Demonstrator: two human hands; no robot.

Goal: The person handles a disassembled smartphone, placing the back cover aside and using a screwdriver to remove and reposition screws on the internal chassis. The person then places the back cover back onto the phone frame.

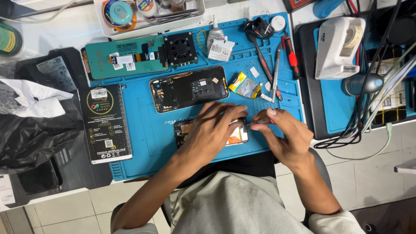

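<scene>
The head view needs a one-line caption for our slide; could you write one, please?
Left hand steadies an opened phone on a blue mat while the right hand works a thin tool.

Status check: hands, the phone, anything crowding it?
Left hand pressing down opened phone. Right hand pinching small tool at its edge. Second opened phone lies beyond, apart.

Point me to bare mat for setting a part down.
Free: blue mat between the black box and left hand; also its right edge beyond the right hand. Crowded: top strip around fan, glue tube, screwdrivers.
</scene>
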